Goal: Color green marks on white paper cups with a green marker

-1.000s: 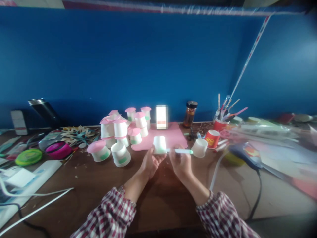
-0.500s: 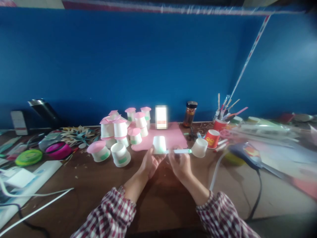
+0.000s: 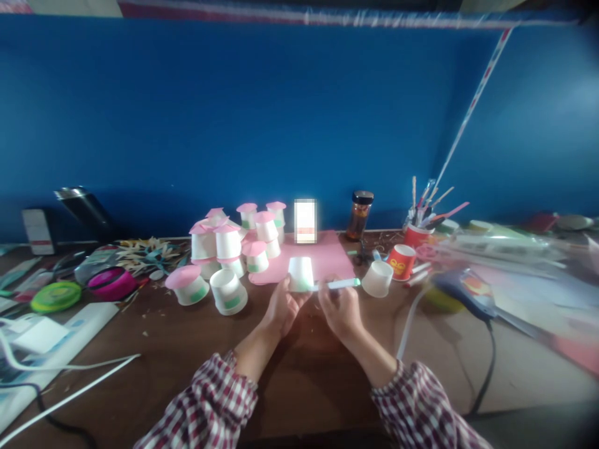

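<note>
My left hand (image 3: 284,307) is closed around the lower left of an upside-down white paper cup (image 3: 300,273). Some green colour shows low on that cup's side. A white marker (image 3: 343,284) with a green end lies across the fingers of my right hand (image 3: 341,310), which is closed on it. The marker's left end meets the cup near its lower right edge. Behind the cup lies a pink sheet (image 3: 330,252). Left of my hands stand a white cup with a green patch (image 3: 227,290) and a low cup with a pink top (image 3: 186,285).
Stacked pink-topped cups (image 3: 228,242) stand at the back left. To the right are a white cup (image 3: 377,279), a red cup (image 3: 401,262), a glass jar (image 3: 359,215) and a glue gun (image 3: 463,293) with its cord. A power strip (image 3: 93,321) with cables lies left.
The marker has tilted slightly, its green end now a little higher and its left end lower against the cup. Both hands stay almost in place.
</note>
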`<move>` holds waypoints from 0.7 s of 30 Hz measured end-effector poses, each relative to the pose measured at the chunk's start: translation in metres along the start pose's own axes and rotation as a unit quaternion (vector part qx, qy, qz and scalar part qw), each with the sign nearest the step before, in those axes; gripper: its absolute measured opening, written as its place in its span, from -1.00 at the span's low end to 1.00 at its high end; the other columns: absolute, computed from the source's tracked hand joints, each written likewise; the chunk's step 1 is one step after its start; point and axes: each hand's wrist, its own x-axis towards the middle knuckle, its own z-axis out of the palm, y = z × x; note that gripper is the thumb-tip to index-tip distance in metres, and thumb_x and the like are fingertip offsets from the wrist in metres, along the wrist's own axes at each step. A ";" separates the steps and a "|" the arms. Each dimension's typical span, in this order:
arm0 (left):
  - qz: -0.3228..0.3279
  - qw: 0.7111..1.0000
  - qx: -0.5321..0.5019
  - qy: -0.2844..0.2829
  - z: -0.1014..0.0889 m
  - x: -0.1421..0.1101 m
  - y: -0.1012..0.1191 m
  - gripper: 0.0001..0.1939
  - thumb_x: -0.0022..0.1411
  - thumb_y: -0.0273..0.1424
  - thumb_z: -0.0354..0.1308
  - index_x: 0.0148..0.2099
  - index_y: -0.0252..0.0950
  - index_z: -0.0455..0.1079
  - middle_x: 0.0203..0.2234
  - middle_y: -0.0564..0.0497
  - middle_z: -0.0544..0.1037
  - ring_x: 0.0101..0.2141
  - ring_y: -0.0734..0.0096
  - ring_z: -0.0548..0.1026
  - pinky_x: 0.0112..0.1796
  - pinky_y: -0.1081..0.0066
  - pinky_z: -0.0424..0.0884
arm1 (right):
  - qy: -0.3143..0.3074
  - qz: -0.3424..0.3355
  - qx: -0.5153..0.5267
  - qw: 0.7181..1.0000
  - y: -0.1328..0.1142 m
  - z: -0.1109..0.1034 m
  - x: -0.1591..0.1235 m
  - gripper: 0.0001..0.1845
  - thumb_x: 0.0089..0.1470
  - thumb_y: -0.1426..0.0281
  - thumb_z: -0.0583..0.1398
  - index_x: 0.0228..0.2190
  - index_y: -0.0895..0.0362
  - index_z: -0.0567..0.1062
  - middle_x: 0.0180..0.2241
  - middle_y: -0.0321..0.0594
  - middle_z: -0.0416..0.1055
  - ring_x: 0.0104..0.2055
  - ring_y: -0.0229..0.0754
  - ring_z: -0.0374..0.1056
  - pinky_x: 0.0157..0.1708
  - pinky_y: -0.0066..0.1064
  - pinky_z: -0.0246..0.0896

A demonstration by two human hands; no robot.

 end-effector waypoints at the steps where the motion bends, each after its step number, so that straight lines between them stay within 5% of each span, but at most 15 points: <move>1: -0.005 1.000 -0.006 0.006 0.000 0.000 0.000 -0.67 0.23 -0.27 0.06 -0.02 -0.35 0.35 -0.14 -0.15 0.53 -0.13 0.25 0.48 -0.05 0.21 0.39 | 0.011 -0.002 -0.002 1.000 0.000 0.000 0.000 -0.76 0.13 0.30 0.08 -0.51 0.15 0.35 -0.70 -0.39 0.24 -0.67 -0.34 0.17 -0.62 -0.54 0.09; 10: -0.031 0.999 -0.023 0.022 -0.001 0.001 -0.001 -0.70 0.21 -0.26 0.08 -0.11 -0.38 0.37 -0.31 -0.14 0.53 -0.32 0.30 0.49 -0.22 0.26 0.45 | 0.068 -0.026 0.003 0.997 0.001 -0.001 -0.001 -0.83 0.12 0.35 0.09 -0.43 0.16 0.39 -0.64 -0.37 0.29 -0.64 -0.35 0.19 -0.61 -0.56 0.12; 21: -0.033 0.999 -0.030 0.012 -0.002 0.002 0.000 -0.72 0.20 -0.30 0.09 -0.10 -0.36 0.37 -0.30 -0.13 0.54 -0.32 0.30 0.50 -0.25 0.29 0.47 | 0.032 -0.033 0.005 0.999 0.000 0.000 0.000 -0.83 0.13 0.36 0.08 -0.46 0.15 0.37 -0.64 -0.37 0.29 -0.64 -0.34 0.21 -0.60 -0.55 0.13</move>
